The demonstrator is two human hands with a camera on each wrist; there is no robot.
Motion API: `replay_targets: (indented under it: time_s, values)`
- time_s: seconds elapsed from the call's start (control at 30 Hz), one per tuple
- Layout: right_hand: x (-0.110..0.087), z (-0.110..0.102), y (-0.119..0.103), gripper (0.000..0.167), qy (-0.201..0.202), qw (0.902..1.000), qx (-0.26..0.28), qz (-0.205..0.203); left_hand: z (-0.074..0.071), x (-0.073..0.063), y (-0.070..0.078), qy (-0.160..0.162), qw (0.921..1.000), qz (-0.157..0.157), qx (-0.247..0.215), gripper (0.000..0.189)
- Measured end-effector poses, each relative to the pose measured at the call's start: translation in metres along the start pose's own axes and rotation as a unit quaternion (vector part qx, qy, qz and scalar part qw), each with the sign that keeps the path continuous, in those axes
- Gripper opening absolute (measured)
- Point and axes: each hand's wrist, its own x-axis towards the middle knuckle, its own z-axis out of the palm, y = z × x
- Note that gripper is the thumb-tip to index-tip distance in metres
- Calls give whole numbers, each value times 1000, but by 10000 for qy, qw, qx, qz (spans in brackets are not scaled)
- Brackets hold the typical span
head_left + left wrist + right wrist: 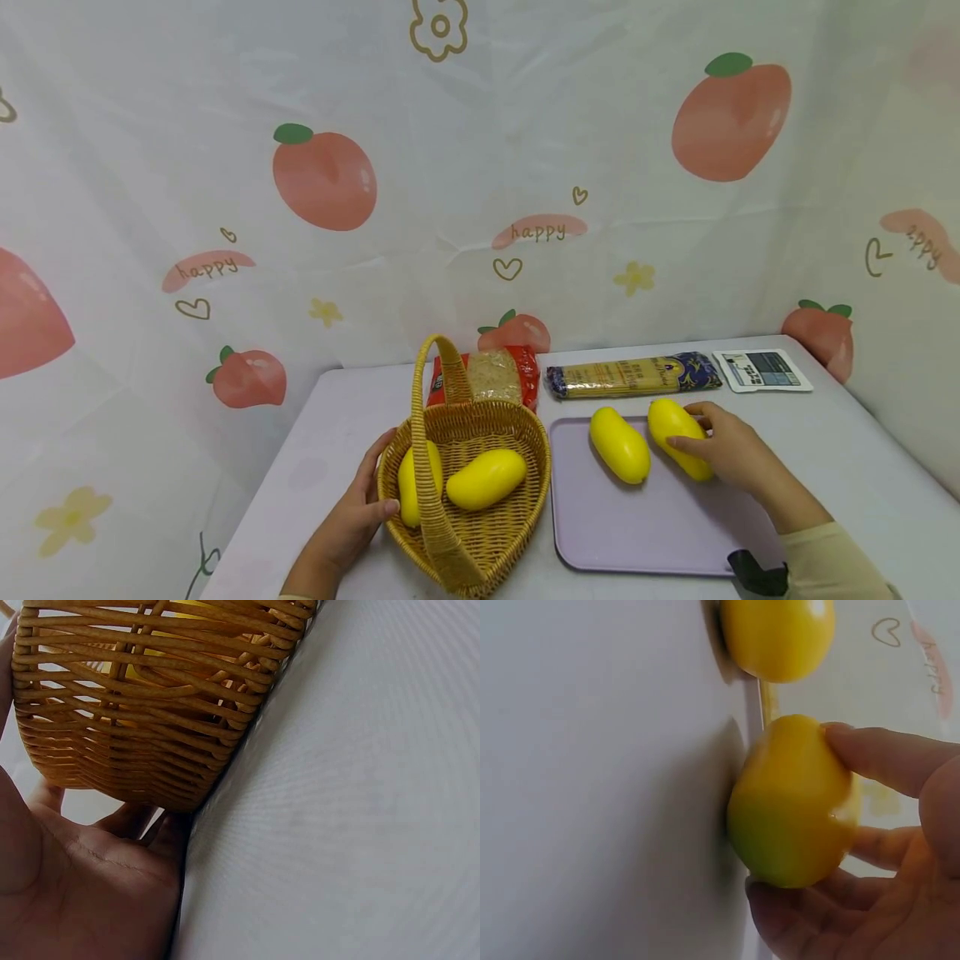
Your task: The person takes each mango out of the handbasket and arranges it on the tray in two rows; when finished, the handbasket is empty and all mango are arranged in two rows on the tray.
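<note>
My left hand (358,508) grips the left side of a wicker basket (517,533) with a tall arched handle, its thumb at the rim. In the left wrist view the palm (90,885) lies close to the woven side. Inside the basket are two yellow mangoes, one mango (486,480) in plain sight and another mango (408,492) partly hidden by the handle. Over on the lilac tray (630,533), my right hand (723,442) holds a mango (791,802) between thumb and fingers. A second tray mango (619,446) lies just left of it.
Behind the basket lies a red bag (495,375) with a clear window. A long pack of noodles (633,377) and a flat white packet (762,371) line the back of the white table (322,433). A printed curtain (450,150) hangs behind.
</note>
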Motion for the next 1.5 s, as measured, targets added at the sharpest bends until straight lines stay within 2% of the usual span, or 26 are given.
replay_targets:
  time_s: [0.37, 0.6, 0.93, 1.03, 1.27, 1.5]
  values:
    - [-3, 3, -3, 87, 149, 9991, -395, -77, -3, 1, -3, -128, 9999, 81, -5, 104]
    - [-4, 1, -5, 90, 39, 9993, -379, -32, -2, 1, -1, -165, 9998, 137, 27, 104]
    - [-5, -2, -6, 95, 18, 9991, -413, 42, 0, 1, 0, -41, 10000, 2, -74, 104]
    - [-5, -2, -6, 93, 26, 9992, -391, 72, -1, 1, 0, -29, 10000, -15, -77, 104]
    - [-6, -3, -2, 84, 23, 9992, -362, -162, -1, 2, 0, 23, 10000, -54, -5, 105]
    - [-6, -3, -3, 82, -4, 9992, -341, -190, -2, 2, -1, -5, 10000, -65, -16, 104]
